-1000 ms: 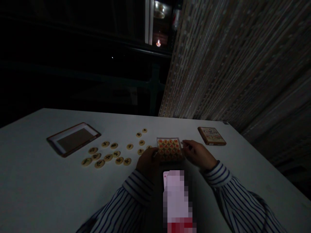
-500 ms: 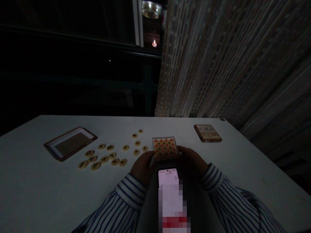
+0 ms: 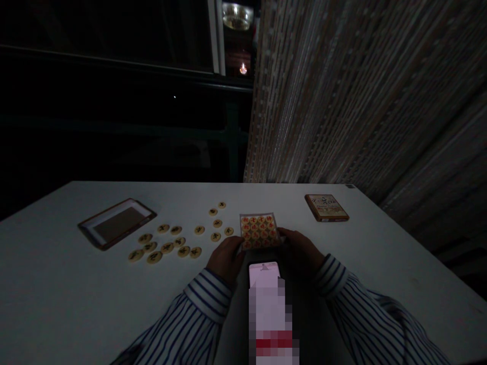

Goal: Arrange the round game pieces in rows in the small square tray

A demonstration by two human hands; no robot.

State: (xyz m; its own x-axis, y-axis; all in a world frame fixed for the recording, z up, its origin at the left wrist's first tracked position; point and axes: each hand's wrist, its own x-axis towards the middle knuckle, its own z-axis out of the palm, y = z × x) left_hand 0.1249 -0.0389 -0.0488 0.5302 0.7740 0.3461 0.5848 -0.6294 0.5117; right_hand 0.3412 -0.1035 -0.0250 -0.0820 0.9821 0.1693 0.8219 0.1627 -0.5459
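A small square tray of xiangqi pieces (image 3: 260, 232), pale discs with red characters set in rows, sits between my two hands. My left hand (image 3: 227, 257) grips its left side, thumb near the lower corner. On the opposite side my right hand (image 3: 301, 251) closes on the tray's right edge; its lower fingers are lost in shadow. Left of the tray, several loose xiangqi pieces (image 3: 167, 248) with dark characters lie scattered face up. Just below the tray is a lit phone (image 3: 264, 276), its screen partly blurred out.
An open rectangular box part (image 3: 117, 225) lies at the table's left. At the right rests a flat printed box (image 3: 327, 208). The white table (image 3: 380, 284) ends in front of a string curtain (image 3: 297, 101) and a dark window. The room is dim.
The camera view has shifted slightly, so the loose pieces and the open box part appear a little farther right. Both hands keep hold of the tray; its red characters look clearer.
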